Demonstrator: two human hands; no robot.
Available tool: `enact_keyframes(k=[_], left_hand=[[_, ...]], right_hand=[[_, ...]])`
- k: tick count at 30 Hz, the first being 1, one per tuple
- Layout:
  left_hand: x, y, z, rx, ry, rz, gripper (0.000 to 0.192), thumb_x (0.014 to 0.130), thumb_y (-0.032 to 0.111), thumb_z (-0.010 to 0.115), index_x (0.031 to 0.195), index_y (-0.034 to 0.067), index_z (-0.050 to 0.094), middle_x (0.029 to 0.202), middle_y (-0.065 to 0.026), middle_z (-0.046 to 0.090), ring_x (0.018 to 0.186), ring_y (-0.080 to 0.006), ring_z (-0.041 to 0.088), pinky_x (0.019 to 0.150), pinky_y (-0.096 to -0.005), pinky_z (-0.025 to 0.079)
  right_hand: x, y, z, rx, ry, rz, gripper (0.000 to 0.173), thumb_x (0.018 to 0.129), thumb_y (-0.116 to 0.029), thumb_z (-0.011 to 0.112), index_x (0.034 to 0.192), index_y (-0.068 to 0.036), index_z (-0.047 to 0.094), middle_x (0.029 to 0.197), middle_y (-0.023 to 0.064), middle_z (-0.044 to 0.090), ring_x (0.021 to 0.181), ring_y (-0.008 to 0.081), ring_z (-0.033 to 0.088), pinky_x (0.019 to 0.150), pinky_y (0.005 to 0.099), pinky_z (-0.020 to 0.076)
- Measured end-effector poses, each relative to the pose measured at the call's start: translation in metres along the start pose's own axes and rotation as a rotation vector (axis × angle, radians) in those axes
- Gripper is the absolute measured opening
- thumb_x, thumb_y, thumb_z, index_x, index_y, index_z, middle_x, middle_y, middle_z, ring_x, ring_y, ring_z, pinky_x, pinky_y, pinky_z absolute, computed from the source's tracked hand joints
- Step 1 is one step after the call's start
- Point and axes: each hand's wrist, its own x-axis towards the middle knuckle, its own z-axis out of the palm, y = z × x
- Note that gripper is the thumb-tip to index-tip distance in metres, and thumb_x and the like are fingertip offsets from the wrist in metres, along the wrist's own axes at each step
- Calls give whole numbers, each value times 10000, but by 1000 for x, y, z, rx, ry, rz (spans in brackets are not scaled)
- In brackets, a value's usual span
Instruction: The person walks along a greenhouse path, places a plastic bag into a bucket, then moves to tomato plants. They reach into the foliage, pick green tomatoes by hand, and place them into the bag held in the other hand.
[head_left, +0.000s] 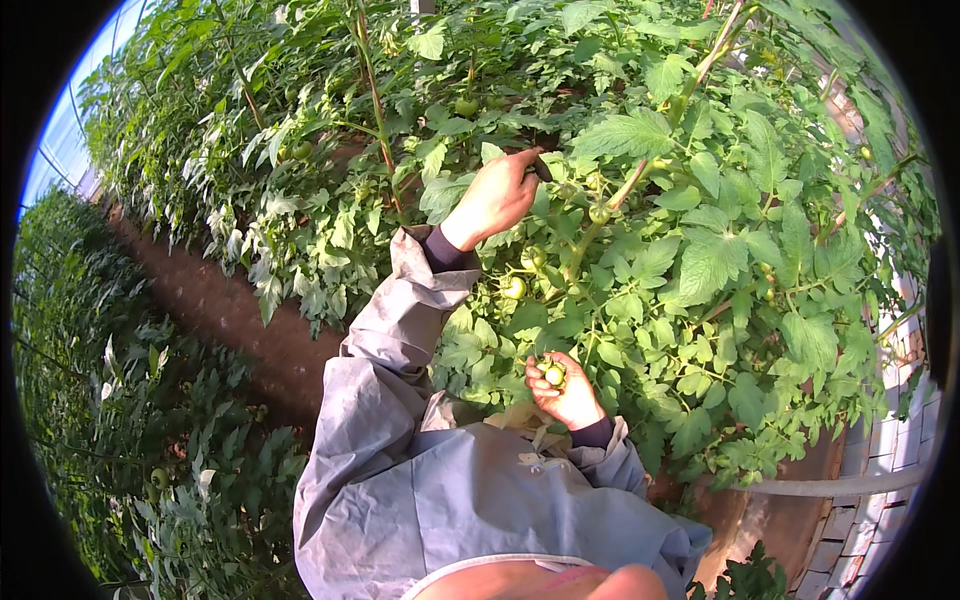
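My left hand (496, 196) reaches into the tomato plants, fingers curled down among the leaves. A small dark thing (541, 169) shows at its fingertips; whether it is held is unclear. Small green tomatoes (599, 213) hang on a stem just right of that hand. Below it, a pale green tomato (514, 288) and another green tomato (533, 259) hang near the forearm. Close to my body, my right hand (568, 394) is palm up, its fingers curled around small green tomatoes (555, 375). Both sleeves are grey, with dark cuffs.
A thick tomato stem (628, 184) slants up to the right. Dense foliage surrounds both hands. A bare soil path (225, 300) runs between plant rows at left. At lower right are a pale curved pipe (832, 486) and a brick or block surface (862, 517).
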Motion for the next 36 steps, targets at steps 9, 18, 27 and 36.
enact_keyframes(k=[9,18,27,36], left_hand=[[-33,4,65,367,118,-157,389,696,348,740,893,15,700,839,-145,595,782,-316,648,700,-422,524],[-62,5,61,460,89,-133,220,817,213,621,852,9,546,800,-185,595,706,-346,641,598,-437,515],[-82,22,50,403,66,-40,135,878,151,548,891,17,536,720,-175,625,629,-356,636,553,-449,499],[-19,-8,-6,-267,-25,-54,235,941,197,513,1011,-26,537,720,-169,571,718,-276,542,681,-391,440]], right_hand=[[-20,14,59,-553,-188,-192,247,989,-268,491,891,-41,501,731,18,447,567,89,372,418,194,259],[26,-42,137,-894,220,-783,241,954,-271,594,1103,-82,596,762,23,556,592,104,531,450,214,341],[63,-59,158,-1015,244,-836,206,911,-290,651,1043,-133,646,915,-43,612,757,65,551,570,252,406],[45,-63,159,-938,178,-828,180,919,-269,641,922,-95,596,734,-1,596,510,78,511,421,202,341]])
